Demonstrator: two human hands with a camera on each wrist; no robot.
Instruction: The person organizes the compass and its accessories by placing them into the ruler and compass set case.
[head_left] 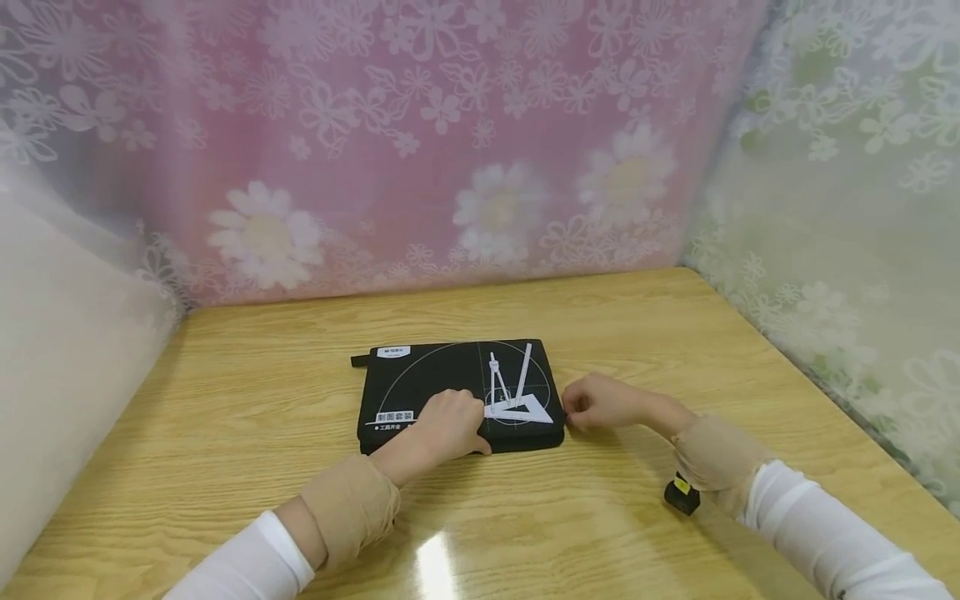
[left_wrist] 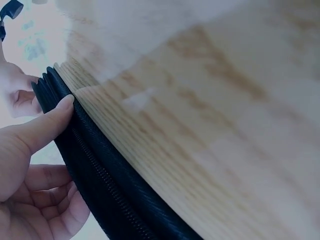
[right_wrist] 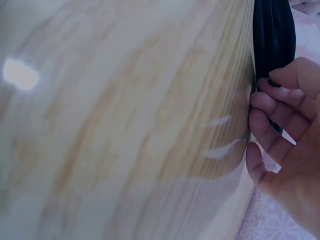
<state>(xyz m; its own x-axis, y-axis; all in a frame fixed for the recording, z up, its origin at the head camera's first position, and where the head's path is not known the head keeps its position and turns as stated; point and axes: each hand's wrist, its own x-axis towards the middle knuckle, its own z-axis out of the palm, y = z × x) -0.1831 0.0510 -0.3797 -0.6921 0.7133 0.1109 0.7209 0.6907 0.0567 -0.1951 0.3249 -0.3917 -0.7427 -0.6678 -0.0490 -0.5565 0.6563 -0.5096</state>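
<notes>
A black zippered case (head_left: 431,375), printed with a white compass and set square, lies flat on the table. My left hand (head_left: 442,427) holds its front edge. In the left wrist view the thumb (left_wrist: 52,122) presses the edge beside the zipper (left_wrist: 107,185), with the other fingers bent against the case's top. At the case's right side, near the front corner, is my right hand (head_left: 606,402). In the right wrist view its thumb and forefinger pinch a small dark zipper pull (right_wrist: 273,83). What the case contains is hidden.
A small black object with a yellow patch (head_left: 682,495) sits on the wooden table (head_left: 555,517) below the right wrist. Flowered curtains (head_left: 390,167) hang behind and along both sides of the table. A short strap (head_left: 360,361) sticks out from the case's left end.
</notes>
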